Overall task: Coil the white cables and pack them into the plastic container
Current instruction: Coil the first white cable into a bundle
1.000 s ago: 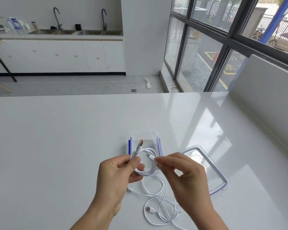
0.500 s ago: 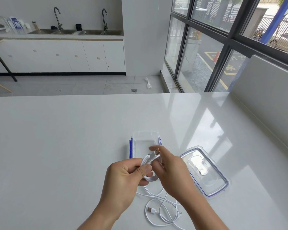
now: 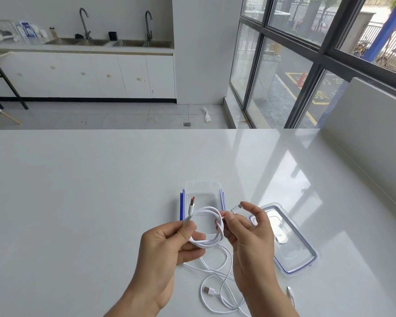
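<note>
1. My left hand [image 3: 167, 248] has its grip closed on the coiled white cable [image 3: 207, 242]. Thumb and forefinger pinch the loops at their left side, just below the large plug [image 3: 191, 205], which stands up with its orange tip uppermost.
2. My right hand [image 3: 252, 239] grips the same cable at the right side of the loops. Thumb and forefinger pinch the strand just short of the small plug [image 3: 236, 207], which sticks out upward and to the right. My other fingers there are loosely curled and hold nothing.
3. The coil is held between both hands, and in view it overlaps the near half of the plastic container [image 3: 202, 186]. The container sits open on the tabletop [image 3: 78, 191] just beyond my hands, with blue clips along its long sides.
4. The lid [image 3: 293, 255] lies flat just right of the container, partly behind my right hand.
5. A second white cable [image 3: 217, 291] lies in loose loops on the tabletop between my wrists, with one plug showing at its left.
</note>
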A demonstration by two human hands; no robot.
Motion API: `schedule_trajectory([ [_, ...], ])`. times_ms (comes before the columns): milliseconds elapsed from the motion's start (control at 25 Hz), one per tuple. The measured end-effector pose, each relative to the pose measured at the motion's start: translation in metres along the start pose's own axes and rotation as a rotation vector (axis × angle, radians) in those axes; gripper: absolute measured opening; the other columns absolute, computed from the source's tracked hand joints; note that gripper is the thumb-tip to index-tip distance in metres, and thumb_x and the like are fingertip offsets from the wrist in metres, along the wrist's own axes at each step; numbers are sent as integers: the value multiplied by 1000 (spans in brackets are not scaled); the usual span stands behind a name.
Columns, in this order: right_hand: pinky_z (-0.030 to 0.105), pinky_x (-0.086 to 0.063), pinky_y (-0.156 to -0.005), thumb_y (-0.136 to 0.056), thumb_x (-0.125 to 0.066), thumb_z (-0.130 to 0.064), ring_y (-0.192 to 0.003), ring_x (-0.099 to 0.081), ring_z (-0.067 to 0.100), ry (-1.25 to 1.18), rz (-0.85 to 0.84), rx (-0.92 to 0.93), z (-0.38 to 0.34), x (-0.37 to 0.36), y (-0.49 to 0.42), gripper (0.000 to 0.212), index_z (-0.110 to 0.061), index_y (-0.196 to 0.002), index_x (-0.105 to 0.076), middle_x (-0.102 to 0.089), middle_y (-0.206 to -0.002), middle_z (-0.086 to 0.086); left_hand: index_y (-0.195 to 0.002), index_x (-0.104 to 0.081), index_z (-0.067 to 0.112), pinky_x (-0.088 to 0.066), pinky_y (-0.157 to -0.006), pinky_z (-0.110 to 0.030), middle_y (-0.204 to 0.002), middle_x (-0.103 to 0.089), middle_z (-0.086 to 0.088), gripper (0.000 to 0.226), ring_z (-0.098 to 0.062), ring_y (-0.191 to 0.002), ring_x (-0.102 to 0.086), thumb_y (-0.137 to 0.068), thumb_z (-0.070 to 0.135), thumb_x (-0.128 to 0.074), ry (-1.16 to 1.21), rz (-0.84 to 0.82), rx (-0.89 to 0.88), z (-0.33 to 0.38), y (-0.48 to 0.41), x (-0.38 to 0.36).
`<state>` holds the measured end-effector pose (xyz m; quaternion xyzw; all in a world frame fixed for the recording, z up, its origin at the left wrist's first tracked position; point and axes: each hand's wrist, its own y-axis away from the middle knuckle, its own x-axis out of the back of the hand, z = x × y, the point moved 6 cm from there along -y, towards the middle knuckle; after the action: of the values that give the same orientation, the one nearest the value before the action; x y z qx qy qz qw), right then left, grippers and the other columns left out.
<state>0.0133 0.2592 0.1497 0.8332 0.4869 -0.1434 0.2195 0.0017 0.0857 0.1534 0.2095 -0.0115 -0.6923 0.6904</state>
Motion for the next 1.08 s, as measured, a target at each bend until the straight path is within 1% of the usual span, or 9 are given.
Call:
schedule_trajectory([
  [80, 27, -58, -65, -90, -66, 5, -68, -71, 23, -21, 2, -6, -3, 1, 1, 27, -9, -108, -54, -79, -86, 20, -80, -80, 4, -61, -59, -32, -80, -78, -21, 25, -28, -62, -71, -72, 27, -74, -2, 21, 2, -1, 1, 2],
  [160, 30, -58, -66, -86, -70, 4, -68, -72, 24, -1, 5, 18, -4, 5, 3, 21, -6, -100, -57, -79, -85, 22, -79, -81, 6, -61, -57, -33, -78, -78, -20, 19, -29, -60, -71, -78, 24, -74, -43, 31, -2, -2, 0, 2],
  [280, 27, -57, -67, -80, -78, -4, -68, -70, 23, 182, -21, 215, -13, 9, 9, 15, -16, -83, -71, -78, -77, 15, -77, -81, 8, -60, -53, -33, -72, -77, -18, 14, -26, -54, -69, -86, 14, -73, -142, 44, -13, -2, -2, 0],
  [400, 32, -57, -74, -82, -78, -17, -77, -72, 21, 439, -143, 403, -22, 4, 15, 9, -25, -86, -76, -77, -82, 5, -75, -81, 8, -60, -52, -34, -68, -76, -17, 16, -25, -50, -67, -87, 12, -73, -214, 51, -14, -3, -4, 0],
  [480, 27, -54, -76, -86, -76, -20, -80, -71, 19, 598, -248, 506, -27, 0, 17, 7, -28, -88, -76, -76, -85, -1, -74, -81, 8, -60, -51, -34, -67, -76, -18, 16, -26, -50, -67, -87, 12, -74, -234, 54, -8, -5, -5, 1],
  [640, 18, -50, -71, -87, -73, -13, -78, -69, 15, 771, -387, 648, -36, -8, 20, 6, -17, -88, -76, -72, -81, -8, -73, -81, 8, -57, -47, -31, -64, -75, -18, 15, -26, -48, -66, -87, 10, -74, -257, 74, -13, -7, -5, 4],
  [800, 23, -54, -67, -87, -78, -12, -71, -69, 13, 802, -403, 446, -29, -6, 12, 14, -23, -78, -75, -73, -74, -5, -72, -81, 13, -57, -46, -31, -62, -74, -14, 16, -22, -47, -66, -86, 12, -74, -285, 81, -61, -5, -3, 3],
  [920, 20, -51, -61, -83, -82, -12, -60, -63, 10, 725, -346, 319, -23, -3, 6, 17, -20, -74, -70, -71, -68, 2, -73, -82, 16, -57, -47, -31, -62, -75, -13, 15, -21, -48, -66, -86, 12, -75, -277, 79, -89, -5, 0, 0],
  [1080, 22, -52, -60, -82, -83, -10, -61, -61, 10, 592, -307, 202, -17, -2, 4, 15, -23, -85, -76, -70, -74, 11, -74, -82, 20, -59, -49, -32, -62, -75, -11, 15, -21, -50, -67, -86, 13, -75, -279, 71, -135, -2, 0, -2],
])
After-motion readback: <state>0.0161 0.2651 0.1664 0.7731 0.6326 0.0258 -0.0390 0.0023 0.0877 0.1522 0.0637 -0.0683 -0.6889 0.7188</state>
